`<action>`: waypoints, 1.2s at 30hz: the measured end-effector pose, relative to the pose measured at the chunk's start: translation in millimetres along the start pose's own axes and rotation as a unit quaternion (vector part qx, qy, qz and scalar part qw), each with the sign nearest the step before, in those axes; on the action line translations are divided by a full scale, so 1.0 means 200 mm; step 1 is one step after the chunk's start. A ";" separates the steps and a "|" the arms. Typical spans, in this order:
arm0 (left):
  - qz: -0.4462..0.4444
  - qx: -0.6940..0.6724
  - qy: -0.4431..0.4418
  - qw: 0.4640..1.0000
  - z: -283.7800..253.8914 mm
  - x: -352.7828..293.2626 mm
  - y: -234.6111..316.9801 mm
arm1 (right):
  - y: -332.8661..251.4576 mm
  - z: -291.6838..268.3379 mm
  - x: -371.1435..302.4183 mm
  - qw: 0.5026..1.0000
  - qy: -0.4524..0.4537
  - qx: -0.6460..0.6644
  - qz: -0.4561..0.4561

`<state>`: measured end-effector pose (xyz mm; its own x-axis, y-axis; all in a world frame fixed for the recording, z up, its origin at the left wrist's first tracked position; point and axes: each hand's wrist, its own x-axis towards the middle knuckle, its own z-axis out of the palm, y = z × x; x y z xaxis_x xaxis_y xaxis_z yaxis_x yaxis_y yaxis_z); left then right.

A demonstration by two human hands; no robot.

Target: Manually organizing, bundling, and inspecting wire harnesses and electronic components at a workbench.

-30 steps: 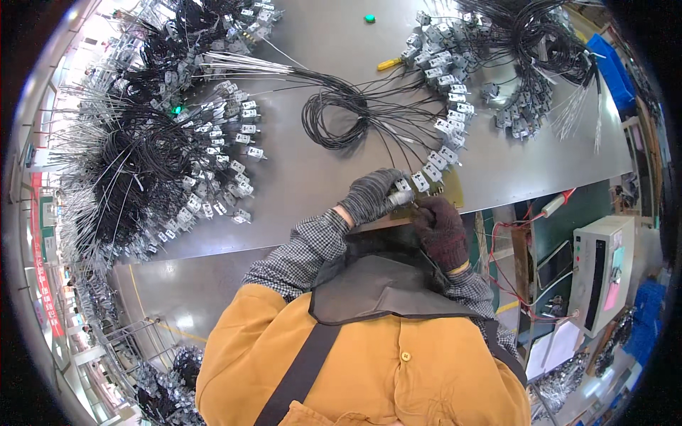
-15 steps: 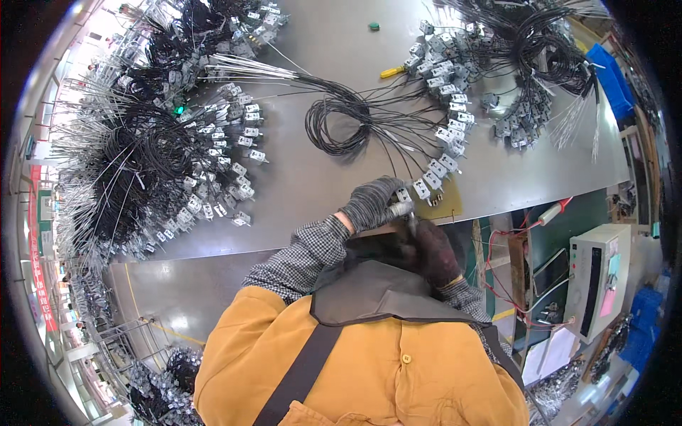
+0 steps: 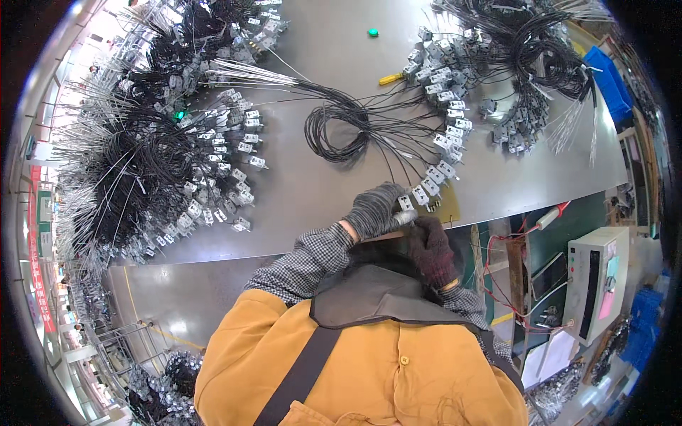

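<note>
My left hand, in a grey striped glove, pinches a small silver box-shaped fitting at the table's near edge. My right hand, in a dark maroon glove, is closed just beside the left fingertips; what it may hold is hidden. A curved row of similar fittings runs away from my hands toward the far right. Thin black cables lead from them to a coiled bundle in the middle of the metal table. Some small brass-coloured pieces lie by the nearest fittings.
Large heaps of cables with fittings cover the table's left side; another pile lies far right. A yellow-handled tool and a small green object rest farther back. Right of me stand a white box-shaped device and a blue bin.
My right hand has drawn slightly back toward me and shows less blur. My left hand stays at the fitting, with only a small shift.
</note>
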<state>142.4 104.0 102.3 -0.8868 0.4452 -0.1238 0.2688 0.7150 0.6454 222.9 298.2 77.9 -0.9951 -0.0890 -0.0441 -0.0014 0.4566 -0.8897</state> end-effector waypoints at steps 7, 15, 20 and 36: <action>-0.007 -0.009 0.017 1.000 0.05 0.00 -0.05 | 0.01 -0.02 0.01 0.986 -0.108 0.112 0.058; -0.045 -0.325 0.045 0.944 0.15 -0.01 -0.06 | 0.11 -0.03 -0.02 0.989 -0.072 0.061 -0.112; 0.003 -0.439 0.106 0.892 0.27 -0.10 -0.15 | -0.08 -0.03 -0.01 0.984 -0.026 0.139 -0.111; -0.214 -0.427 0.354 0.804 -0.37 0.19 -0.44 | 0.05 0.03 -0.05 0.849 -0.136 0.440 0.258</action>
